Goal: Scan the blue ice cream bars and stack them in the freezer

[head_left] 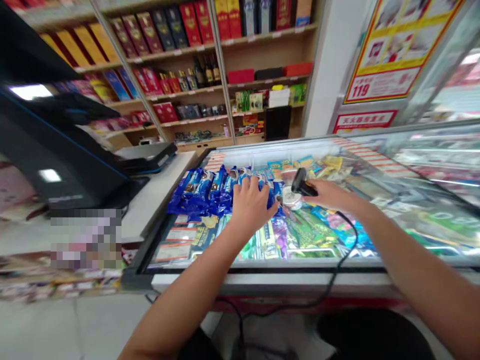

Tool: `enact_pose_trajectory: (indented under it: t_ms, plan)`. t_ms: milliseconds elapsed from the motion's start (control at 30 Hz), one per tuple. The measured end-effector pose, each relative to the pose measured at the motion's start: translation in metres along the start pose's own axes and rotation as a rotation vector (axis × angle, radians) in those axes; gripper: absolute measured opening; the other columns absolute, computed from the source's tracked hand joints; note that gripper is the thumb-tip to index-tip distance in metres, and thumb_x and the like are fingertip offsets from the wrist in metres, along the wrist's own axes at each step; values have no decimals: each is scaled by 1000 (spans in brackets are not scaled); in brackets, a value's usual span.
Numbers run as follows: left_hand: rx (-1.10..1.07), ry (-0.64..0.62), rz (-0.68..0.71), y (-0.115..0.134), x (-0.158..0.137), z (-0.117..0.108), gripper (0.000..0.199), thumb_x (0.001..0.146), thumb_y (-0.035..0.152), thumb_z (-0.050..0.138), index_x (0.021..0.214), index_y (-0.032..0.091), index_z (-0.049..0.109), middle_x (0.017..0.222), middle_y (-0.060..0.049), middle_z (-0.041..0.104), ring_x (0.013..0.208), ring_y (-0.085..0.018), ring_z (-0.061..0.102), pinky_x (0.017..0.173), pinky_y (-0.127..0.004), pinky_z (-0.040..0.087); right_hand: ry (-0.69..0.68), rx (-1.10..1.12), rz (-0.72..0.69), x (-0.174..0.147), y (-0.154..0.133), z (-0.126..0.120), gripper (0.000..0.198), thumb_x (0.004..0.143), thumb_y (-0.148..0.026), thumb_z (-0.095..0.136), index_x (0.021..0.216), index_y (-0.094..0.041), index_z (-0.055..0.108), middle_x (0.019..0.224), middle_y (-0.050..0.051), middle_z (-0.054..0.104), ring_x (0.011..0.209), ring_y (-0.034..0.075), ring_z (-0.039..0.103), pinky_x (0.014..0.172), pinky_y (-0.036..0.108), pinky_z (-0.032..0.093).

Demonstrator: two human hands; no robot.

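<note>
A row of blue snack packets (pixel 202 192) lies on the glass top of a display freezer (pixel 292 265). My left hand (pixel 249 200) reaches over the right part of this row, its fingers bent around a packet and the thumb held to the right side. Its fingertips are hidden. My right hand (pixel 328 195) is closed around a black handheld barcode scanner (pixel 303 184), just right of the packets. A round white tub (pixel 290 197) shows beside the scanner. From the scanner, a black cable (pixel 350 245) hangs down over the freezer's front edge.
Colourful bagged goods (pixel 311 227) show through the glass. To the left, a black checkout machine (pixel 67 150) stands on a white counter (pixel 165 192). Shelves (pixel 180 50) of boxes and bottles line the back, and a poster (pixel 405 45) hangs at right.
</note>
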State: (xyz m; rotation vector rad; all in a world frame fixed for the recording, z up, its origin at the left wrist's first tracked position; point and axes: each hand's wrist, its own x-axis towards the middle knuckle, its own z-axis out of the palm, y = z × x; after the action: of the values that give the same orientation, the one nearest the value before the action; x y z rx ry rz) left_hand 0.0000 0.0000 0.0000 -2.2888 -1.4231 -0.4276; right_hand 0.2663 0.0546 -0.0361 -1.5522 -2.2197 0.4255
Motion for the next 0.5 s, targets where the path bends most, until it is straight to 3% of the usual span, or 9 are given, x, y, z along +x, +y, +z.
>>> enact_pose_trajectory:
  t_ms: [200,367,433,500]
  plan:
    - [-42,-22,75,1,-1,3,42,93,52,58,117,20,67,131,-17,58,121,-37,51,100,-53,41,61,-30,-66,-1,1,-3,37,78,-38,72,112,-23,73,110,9,76,98,36,71,88,42,56]
    - [-104,1,98,2,-3,6,42,90,50,63,117,18,67,132,-19,58,121,-38,52,100,-54,41,42,16,-43,1,12,1,44,79,-53,73,110,-22,72,108,11,75,96,35,70,85,42,55]
    - [-201,70,79,1,-1,3,43,90,45,65,123,18,64,128,-18,60,119,-38,53,99,-55,42,164,33,25,2,11,3,56,78,-58,72,118,-19,70,109,13,73,95,34,68,85,43,54]
    - [-426,166,48,-5,3,-1,46,92,36,63,134,19,57,116,-14,64,108,-31,58,93,-49,46,380,79,91,1,0,2,73,79,-58,70,137,-15,60,103,13,70,86,30,66,82,43,53]
